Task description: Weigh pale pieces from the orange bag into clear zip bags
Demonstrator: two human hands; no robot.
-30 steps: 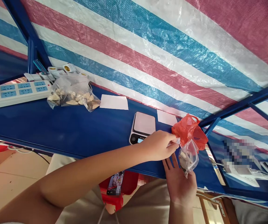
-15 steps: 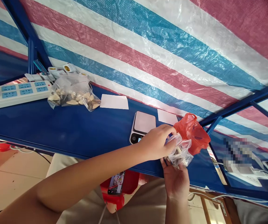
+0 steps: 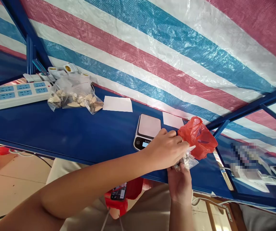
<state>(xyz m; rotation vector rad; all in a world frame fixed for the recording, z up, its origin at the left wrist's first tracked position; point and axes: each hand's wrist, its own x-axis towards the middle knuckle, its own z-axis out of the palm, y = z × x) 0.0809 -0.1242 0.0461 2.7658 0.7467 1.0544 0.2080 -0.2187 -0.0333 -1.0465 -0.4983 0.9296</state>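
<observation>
My left hand (image 3: 165, 149) reaches in from the left and pinches the top of a small transparent plastic bag (image 3: 187, 161), close to a red plastic bag (image 3: 197, 138). My right hand (image 3: 179, 186) comes up from below and grips the lower part of the small bag. Pale pieces show inside it, partly hidden by my fingers. A digital scale (image 3: 149, 130) with a lit display stands just beyond my left hand. Farther left, a larger transparent bag (image 3: 75, 96) holds several pale, shell-like pieces.
Two white paper sheets (image 3: 117, 104) lie on the blue table (image 3: 56, 128), and a power strip (image 3: 15, 93) and lamp sockets (image 3: 70, 68) stand at its far left. A striped tarpaulin (image 3: 176, 64) hangs behind. Below sits a phone (image 3: 118, 192) on something red.
My hands have drawn closer together around the small bag, which now looks more gathered and more hidden. My left hand has shifted right, and the red bag hangs a little differently.
</observation>
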